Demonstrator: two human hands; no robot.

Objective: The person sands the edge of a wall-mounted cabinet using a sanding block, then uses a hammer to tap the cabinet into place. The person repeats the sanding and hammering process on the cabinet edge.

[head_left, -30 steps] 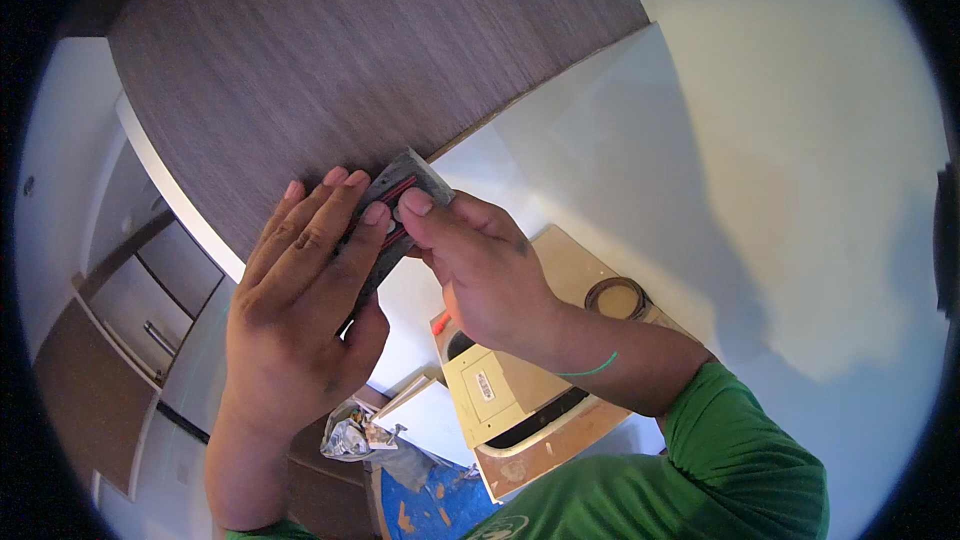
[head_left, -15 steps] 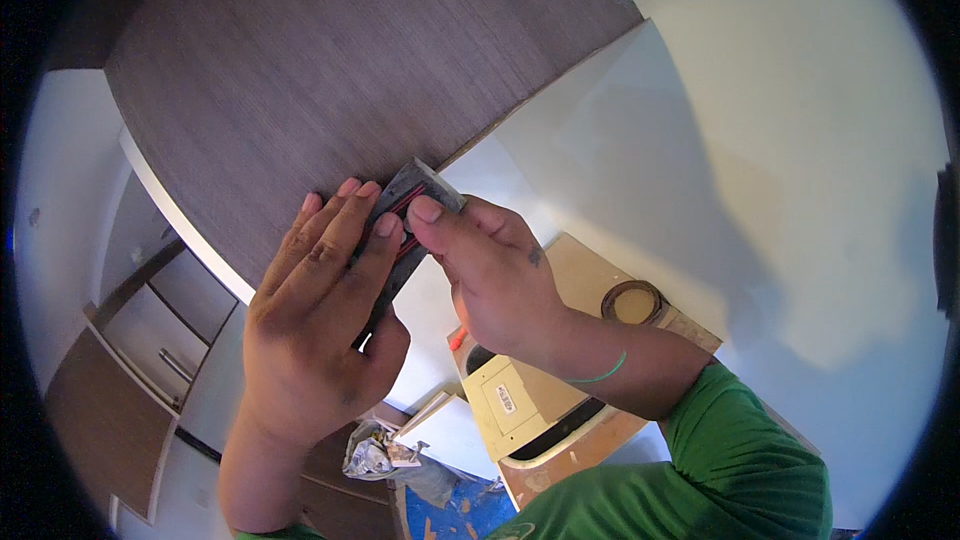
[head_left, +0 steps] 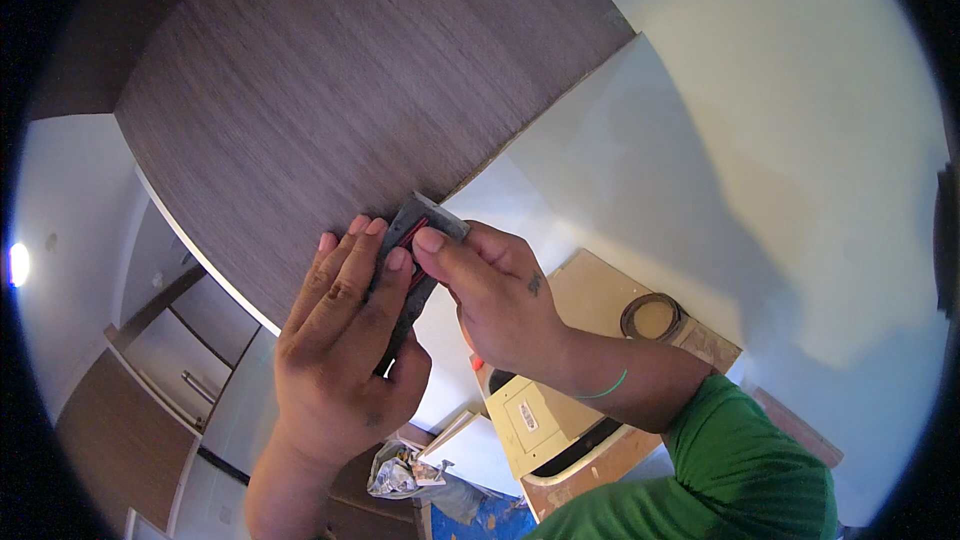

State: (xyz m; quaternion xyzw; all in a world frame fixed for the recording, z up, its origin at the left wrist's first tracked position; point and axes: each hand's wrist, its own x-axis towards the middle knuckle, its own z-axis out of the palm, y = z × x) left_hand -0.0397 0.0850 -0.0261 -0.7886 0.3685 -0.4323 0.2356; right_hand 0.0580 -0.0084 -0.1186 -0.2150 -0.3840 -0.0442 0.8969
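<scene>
Both my hands are on a dark, narrow block-like hand tool (head_left: 408,312) with red lines along its top and a paler squared end. It sits at the edge of a brown wood-grain panel (head_left: 400,80). My left hand (head_left: 345,340) lies along the tool's left side, fingers stretched toward the panel and fingertips at its surface, with the tool between fingers and thumb. My right hand (head_left: 500,285) grips the upper end, thumb pressed on top and the other fingers hidden beneath. The tool's underside is out of sight.
A pale wall (head_left: 800,140) rises on the right. Below stands a cream-coloured machine (head_left: 530,430) with a board beside it, topped by a brown roll of banding (head_left: 652,317). A plastic bag of scraps (head_left: 395,470) lies near a blue sheet (head_left: 480,520). Cabinets (head_left: 130,430) stand at left.
The view has shifted, so most of the scene sits lower and the floor items farther right. Both hands keep hold of the tool at the panel edge, with little visible change against it.
</scene>
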